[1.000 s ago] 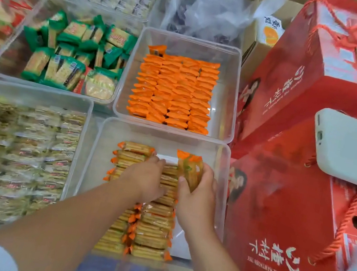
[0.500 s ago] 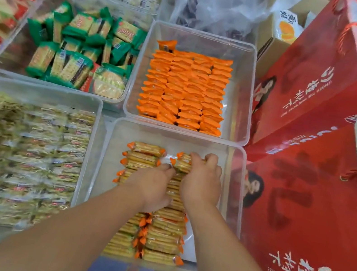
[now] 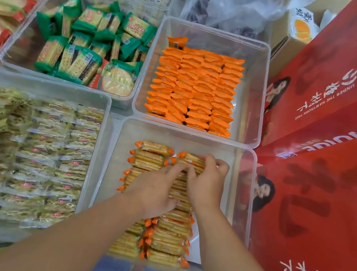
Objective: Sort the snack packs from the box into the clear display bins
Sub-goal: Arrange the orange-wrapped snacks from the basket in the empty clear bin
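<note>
Tall red gift boxes stand along the right, just beside the near clear bin. In that bin lie two rows of orange-ended snack packs, set side by side. The left hand rests on the rows, its fingers seemingly straight and holding nothing, though blur leaves that unsure. The right hand curls its fingers round the farthest pack, at the head of the right row.
</note>
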Motion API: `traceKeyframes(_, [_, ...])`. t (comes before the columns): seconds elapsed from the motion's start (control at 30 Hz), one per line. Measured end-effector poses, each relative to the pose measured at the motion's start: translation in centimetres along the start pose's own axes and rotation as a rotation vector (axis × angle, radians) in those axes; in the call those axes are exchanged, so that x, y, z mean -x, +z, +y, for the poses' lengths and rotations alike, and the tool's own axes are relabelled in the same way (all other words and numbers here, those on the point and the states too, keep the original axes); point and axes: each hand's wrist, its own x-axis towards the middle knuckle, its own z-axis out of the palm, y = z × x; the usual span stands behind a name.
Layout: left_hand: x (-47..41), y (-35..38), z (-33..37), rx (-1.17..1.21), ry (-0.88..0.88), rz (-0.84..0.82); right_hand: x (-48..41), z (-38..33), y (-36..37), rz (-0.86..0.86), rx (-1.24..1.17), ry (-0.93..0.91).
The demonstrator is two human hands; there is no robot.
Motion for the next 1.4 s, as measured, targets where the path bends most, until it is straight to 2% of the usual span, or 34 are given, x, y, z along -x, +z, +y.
traceKeyframes(0.17, [-0.2, 0.4, 0.2, -0.111, -0.073, -0.010, -0.2, 0.6, 0.8, 0.030, -0.021, -0.032])
traceKeyframes(0.43, [1.6, 0.0, 0.9, -0.306, -0.055, 0.191, -0.3, 1.0, 1.1, 0.028, 0.218, -0.126])
traceKeyframes(0.57, [4.8, -1.9, 0.2, -0.314, -0.056, 0.436, 0.5, 1.1, 1.4, 0.072, 0.074, -0.107])
traceKeyframes(0.67, [7.9, -2.4, -1.5, -0.312, -0.180, 0.532, 1.1, 1.4, 1.7, 0.092, -0.060, -0.027])
traceKeyframes(0.77, [10.1, -1.4, -2.3, -0.295, -0.267, 0.475, 1.4, 1.5, 2.0, 0.016, -0.096, 0.034])
traceKeyframes(0.83, [10.6, -0.4, -2.4, -0.344, -0.266, 0.400, 1.8, 1.1, 2.4, -0.053, -0.032, 0.024])
traceKeyframes(0.97, [10.4, 0.3, -2.9, -0.347, -0.246, 0.404, 2.0, 0.2, 3.1, -0.124, 0.090, -0.007])
traceKeyframes(1.13, [10.3, 0.3, -3.0, -0.367, -0.264, 0.365, 1.9, 0.1, 3.1, -0.214, 0.131, -0.042])
traceKeyframes(1.3, [10.2, 0.3, -3.1, -0.355, -0.279, 0.343, 1.5, 1.3, 1.3, -0.282, -0.062, -0.059])
traceKeyframes(1.4, [10.2, 0.3, -3.2, -0.331, -0.279, 0.351, 2.1, 2.0, 0.5, -0.225, -0.279, -0.004])
